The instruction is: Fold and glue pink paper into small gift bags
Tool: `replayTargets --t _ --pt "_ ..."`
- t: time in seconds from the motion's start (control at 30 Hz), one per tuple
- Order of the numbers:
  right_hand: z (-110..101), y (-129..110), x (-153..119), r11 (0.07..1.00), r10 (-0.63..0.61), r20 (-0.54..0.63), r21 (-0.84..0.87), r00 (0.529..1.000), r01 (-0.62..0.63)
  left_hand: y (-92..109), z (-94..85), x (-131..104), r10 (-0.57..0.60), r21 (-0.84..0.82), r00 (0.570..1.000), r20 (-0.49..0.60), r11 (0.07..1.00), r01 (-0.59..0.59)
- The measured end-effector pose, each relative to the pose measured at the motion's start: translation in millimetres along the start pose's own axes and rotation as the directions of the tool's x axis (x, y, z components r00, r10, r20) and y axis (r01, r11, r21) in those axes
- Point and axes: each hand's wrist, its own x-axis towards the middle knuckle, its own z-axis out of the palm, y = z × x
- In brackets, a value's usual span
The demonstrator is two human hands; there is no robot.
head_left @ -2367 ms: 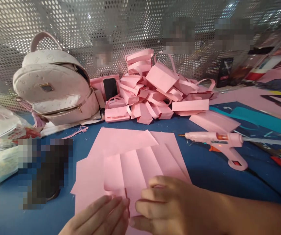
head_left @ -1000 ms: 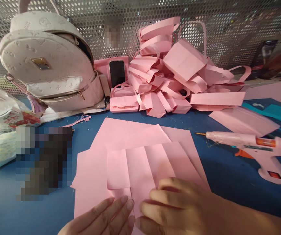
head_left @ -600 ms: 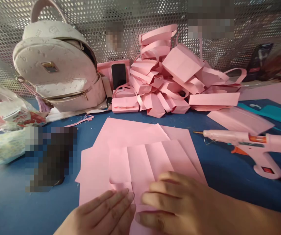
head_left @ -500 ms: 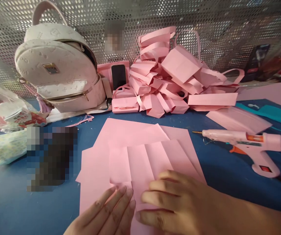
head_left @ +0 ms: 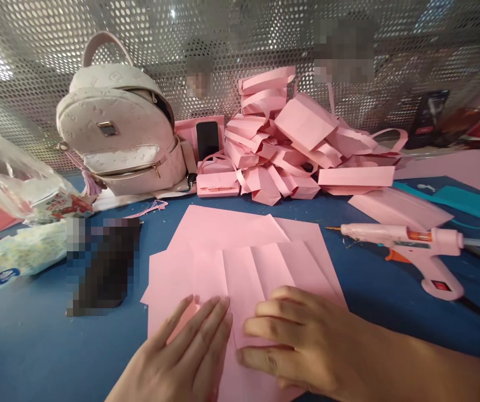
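Observation:
A pink sheet of paper (head_left: 240,273) with several lengthwise creases lies in front of me, on top of more pink sheets (head_left: 219,226). My left hand (head_left: 193,340) rests on the sheet's near left part, fingers stretched out and slightly apart. To its right, my right hand (head_left: 290,340) presses on the creased panels with bent, spread fingers, its thumb side close to the left fingertips. Neither hand grasps anything that I can see. The hands cover the near edge of the creased sheet.
Behind the sheets is a pile of pink paper bags (head_left: 282,145). A white backpack (head_left: 123,134) and a phone (head_left: 207,140) stand at the back. To the right lies a pink glue gun (head_left: 424,245); left are a plastic bag (head_left: 18,173) and a patterned packet (head_left: 26,254).
My left hand has slid slightly up the sheet, its fingers reaching farther and spreading more. The right hand stays nearly in place. The whole view has shifted a little with my head.

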Motion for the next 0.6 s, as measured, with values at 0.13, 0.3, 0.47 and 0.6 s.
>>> replayTargets --t 0.13,0.3,0.47,0.6 --pt "-2 0 1 1.0 0.014 0.03 0.011 0.999 -0.015 -3 6.8 1 -0.07 -0.069 0.998 -0.007 0.995 0.07" --pt "-1 0 2 1.0 0.003 0.025 0.008 1.0 -0.003 -9 10.1 3 -0.097 -0.105 0.994 0.047 0.989 0.101" --pt "-4 0 3 1.0 0.012 0.043 -0.011 0.999 -0.011 -4 3.6 3 -0.05 -0.027 0.995 0.084 0.998 0.053" --pt "-6 0 4 1.0 0.018 0.011 0.016 1.0 -0.018 17 10.6 -2 -0.027 0.036 1.0 -0.011 0.999 0.027"
